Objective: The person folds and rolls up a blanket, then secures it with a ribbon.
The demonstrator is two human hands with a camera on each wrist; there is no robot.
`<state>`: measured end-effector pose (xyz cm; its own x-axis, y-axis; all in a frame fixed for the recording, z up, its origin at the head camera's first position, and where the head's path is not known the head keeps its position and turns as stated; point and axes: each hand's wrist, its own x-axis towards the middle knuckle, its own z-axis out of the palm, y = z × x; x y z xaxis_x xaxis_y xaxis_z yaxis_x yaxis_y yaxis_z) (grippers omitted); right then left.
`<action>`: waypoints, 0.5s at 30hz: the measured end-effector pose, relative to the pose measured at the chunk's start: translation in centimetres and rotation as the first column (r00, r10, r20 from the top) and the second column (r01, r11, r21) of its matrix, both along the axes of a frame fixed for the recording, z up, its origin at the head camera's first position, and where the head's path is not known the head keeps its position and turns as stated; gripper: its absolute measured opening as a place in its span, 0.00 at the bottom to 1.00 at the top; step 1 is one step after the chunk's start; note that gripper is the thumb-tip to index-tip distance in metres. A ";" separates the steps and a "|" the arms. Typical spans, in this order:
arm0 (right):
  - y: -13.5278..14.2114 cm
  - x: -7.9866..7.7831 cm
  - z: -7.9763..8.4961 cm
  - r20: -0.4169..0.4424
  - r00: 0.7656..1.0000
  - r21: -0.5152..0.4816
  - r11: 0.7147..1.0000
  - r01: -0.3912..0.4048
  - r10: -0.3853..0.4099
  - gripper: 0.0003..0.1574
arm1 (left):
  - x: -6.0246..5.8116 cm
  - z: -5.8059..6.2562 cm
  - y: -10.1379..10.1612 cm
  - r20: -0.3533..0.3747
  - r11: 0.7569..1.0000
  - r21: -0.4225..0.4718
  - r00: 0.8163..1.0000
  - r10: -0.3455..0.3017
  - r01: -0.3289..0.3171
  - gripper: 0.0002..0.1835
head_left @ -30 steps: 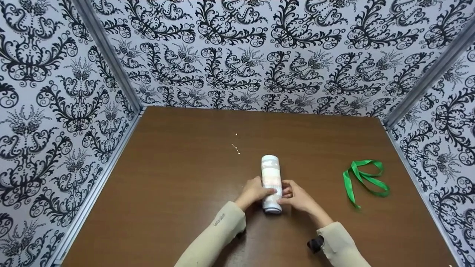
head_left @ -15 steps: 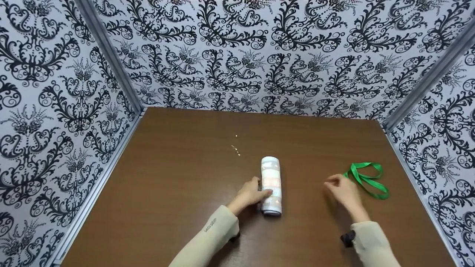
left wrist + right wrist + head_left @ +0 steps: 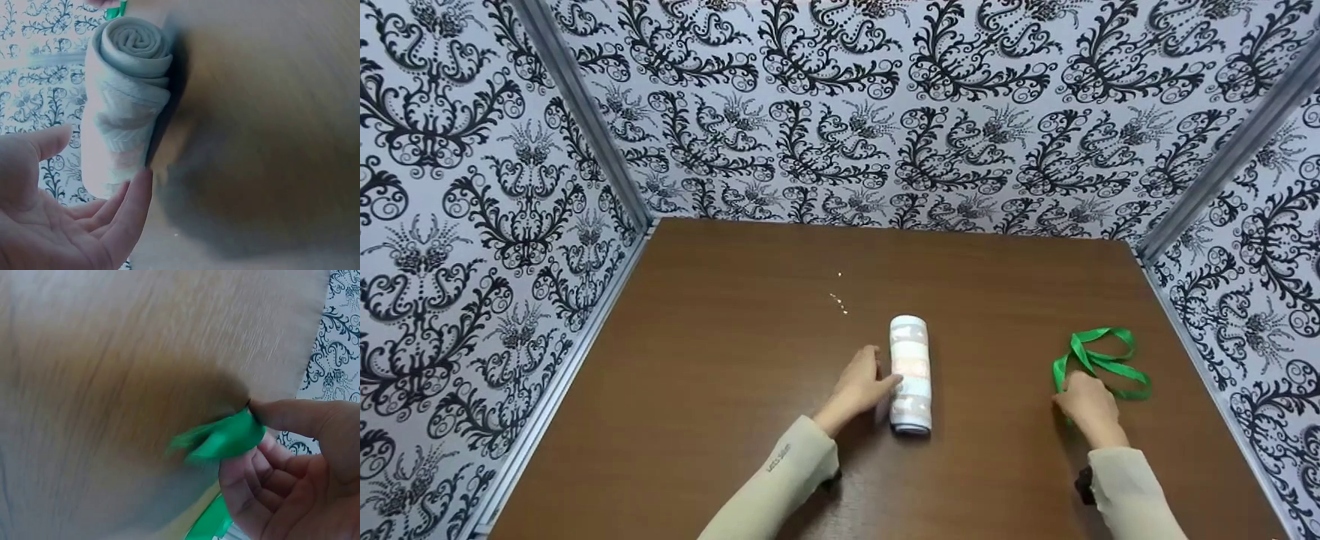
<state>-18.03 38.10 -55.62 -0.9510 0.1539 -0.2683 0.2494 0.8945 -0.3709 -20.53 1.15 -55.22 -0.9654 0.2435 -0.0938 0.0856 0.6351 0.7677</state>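
Observation:
A rolled towel (image 3: 910,367), pale with soft stripes, lies lengthwise on the brown table. Its spiral end (image 3: 136,42) shows in the left wrist view. My left hand (image 3: 859,384) is beside the roll's left side, thumb and fingers spread apart, fingertips right at the cloth. Over at the right, my right hand (image 3: 1087,405) is at the near part of a looped green ribbon (image 3: 1110,364). The right wrist view shows that ribbon's end (image 3: 228,437) pinched between thumb and fingers, with the frayed tip sticking out.
The wooden table (image 3: 735,322) carries a few small pale specks (image 3: 838,301) left of the towel's far end. Black-and-white patterned walls (image 3: 840,112) with grey metal posts (image 3: 585,112) enclose it on the back and both sides.
My right hand has left the towel and moved right to the green ribbon, now pinching its end. My left hand has loosened from the towel and shifted slightly left.

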 end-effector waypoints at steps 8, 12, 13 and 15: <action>-2.2 0.0 0.5 0.009 0.998 -0.109 0.992 -0.058 0.059 0.16 | 0.5 1.6 1.0 -0.188 0.996 -0.088 0.981 -0.037 0.020 0.23; -4.3 0.2 1.4 -0.081 0.989 -0.164 0.978 -0.133 0.121 0.10 | 0.9 2.1 1.8 -0.196 0.992 0.004 0.973 -0.121 0.125 0.14; -4.9 0.3 1.6 -0.111 0.984 -0.172 0.973 -0.157 0.139 0.10 | 1.1 2.2 2.0 -0.184 0.987 0.038 0.972 -0.149 0.158 0.12; -6.0 0.3 2.1 -0.156 0.973 -0.207 0.957 -0.202 0.171 0.09 | 1.4 2.2 2.6 -0.159 0.972 0.085 0.966 -0.203 0.219 0.12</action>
<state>-17.72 32.11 -53.55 -0.9866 -0.0781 -0.1430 0.0201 0.8128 -0.5822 -19.14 3.73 -52.98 -0.8923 0.4439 0.0821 0.3272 0.5106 0.7951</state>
